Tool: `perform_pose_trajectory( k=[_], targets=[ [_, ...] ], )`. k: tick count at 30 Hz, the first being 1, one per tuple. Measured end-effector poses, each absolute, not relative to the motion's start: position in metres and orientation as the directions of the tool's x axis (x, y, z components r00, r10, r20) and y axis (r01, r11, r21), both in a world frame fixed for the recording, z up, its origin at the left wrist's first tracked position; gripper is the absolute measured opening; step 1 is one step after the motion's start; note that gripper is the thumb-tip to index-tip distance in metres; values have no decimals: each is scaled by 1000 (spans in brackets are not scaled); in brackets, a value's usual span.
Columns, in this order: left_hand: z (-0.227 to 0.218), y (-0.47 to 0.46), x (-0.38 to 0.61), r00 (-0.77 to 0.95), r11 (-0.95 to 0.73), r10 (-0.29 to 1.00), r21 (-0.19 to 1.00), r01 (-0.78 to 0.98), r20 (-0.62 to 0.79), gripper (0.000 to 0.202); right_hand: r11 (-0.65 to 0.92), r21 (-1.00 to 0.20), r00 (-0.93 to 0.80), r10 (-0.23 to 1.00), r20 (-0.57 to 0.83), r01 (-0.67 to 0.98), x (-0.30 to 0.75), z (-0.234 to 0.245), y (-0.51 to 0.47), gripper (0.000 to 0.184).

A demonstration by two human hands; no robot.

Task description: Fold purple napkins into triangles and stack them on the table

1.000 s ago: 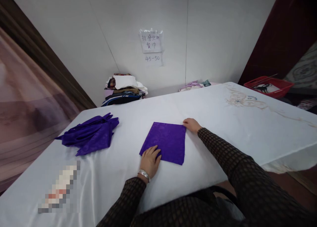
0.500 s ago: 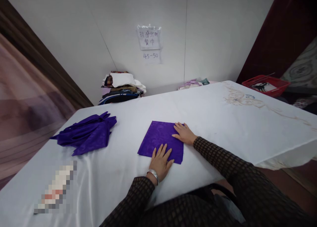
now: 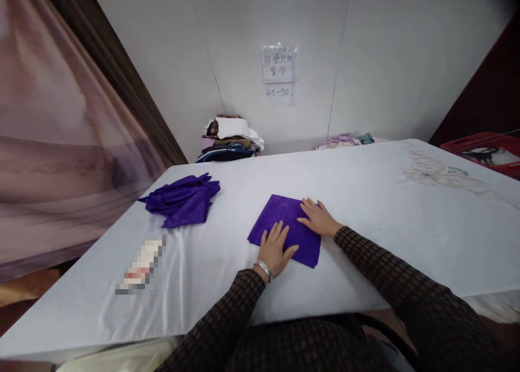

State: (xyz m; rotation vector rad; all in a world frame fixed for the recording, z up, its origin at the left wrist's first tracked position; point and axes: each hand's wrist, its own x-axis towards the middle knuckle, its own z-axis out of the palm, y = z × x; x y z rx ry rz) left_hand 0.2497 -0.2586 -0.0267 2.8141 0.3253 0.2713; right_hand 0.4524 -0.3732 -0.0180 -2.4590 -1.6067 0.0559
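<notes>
A purple cloth napkin [image 3: 298, 242], folded into a rough square, lies flat on the white tablecloth [image 3: 349, 285] in front of me. My left hand [image 3: 276, 250], with a silver bracelet at its wrist, rests on the napkin's near left part, fingers spread. On its far right edge lies my right hand [image 3: 319, 217], fingers stretched out and palm down. Neither hand grips the fabric. A loose heap of purple napkins [image 3: 182, 201] sits to the left, apart from both hands.
A blurred-out flat object [image 3: 142, 266] lies at the left front. Folded clothes [image 3: 231, 139] are stacked by the wall, with more fabric [image 3: 343, 140] to their right. A red basket [image 3: 487, 144] stands at the far right; a pink curtain [image 3: 73, 144] hangs at left.
The camera view has turned left, so everything appears further right. The napkin looks slightly turned beneath my hands, and both hands remain flat on it.
</notes>
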Motion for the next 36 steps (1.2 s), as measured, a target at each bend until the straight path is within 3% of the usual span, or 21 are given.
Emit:
perform_pose_trajectory(
  k=[4, 7, 11, 18, 27, 36],
  targets=[
    [-25, -229, 243, 869, -869, 475, 232, 437, 142, 61, -252, -239, 279, 956, 87, 938, 425, -4, -339, 64],
    [-32, -216, 235, 824, -816, 563, 205, 541, 63, 65, -175, -251, 200, 977, 78, 952, 405, -2, -309, 64],
    [-38, -217, 230, 833, -819, 554, 181, 545, 0, 71, -112, -239, 135, 987, 82, 965, 390, -9, -272, 63],
    [-37, -222, 230, 833, -827, 552, 103, 553, -37, 80, -202, -244, 212, 977, 17, 949, 399, -27, -252, 67],
    [-41, -222, 229, 831, -826, 555, 94, 555, -38, 82, -338, -230, 349, 937, 10, 913, 439, -35, -255, 66],
    [-42, -220, 230, 834, -828, 552, 99, 551, -23, 81, -337, -259, 352, 936, 14, 905, 448, -37, -257, 67]
  ],
)
